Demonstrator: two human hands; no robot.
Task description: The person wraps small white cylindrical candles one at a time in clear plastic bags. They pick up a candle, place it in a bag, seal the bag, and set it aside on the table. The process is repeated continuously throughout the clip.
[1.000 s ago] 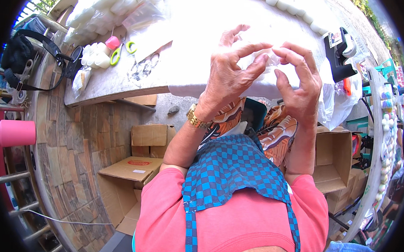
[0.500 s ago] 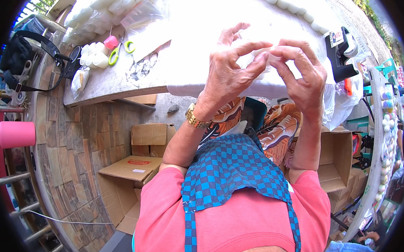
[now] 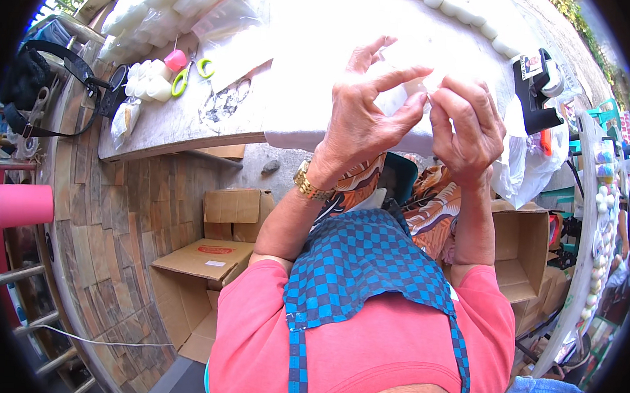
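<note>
Both my hands are raised over the near edge of a white-covered table (image 3: 297,118). My left hand (image 3: 364,121) and my right hand (image 3: 466,126) pinch a small white piece (image 3: 412,88) between their fingertips; it is hard to tell apart from the white cover behind it. My left wrist wears a gold watch (image 3: 308,184). I wear a pink shirt and a blue checked apron (image 3: 368,276).
Scissors with green handles (image 3: 190,75), a pink spool (image 3: 175,59) and white rolls (image 3: 145,85) lie at the table's left. A black tool (image 3: 538,87) sits at the right, a white bag (image 3: 534,164) below it. Cardboard boxes (image 3: 210,262) stand on the floor; a pink cylinder (image 3: 19,205) at far left.
My right hand has moved closer to the left, so the fingertips of both now meet on the small white piece. Little else differs.
</note>
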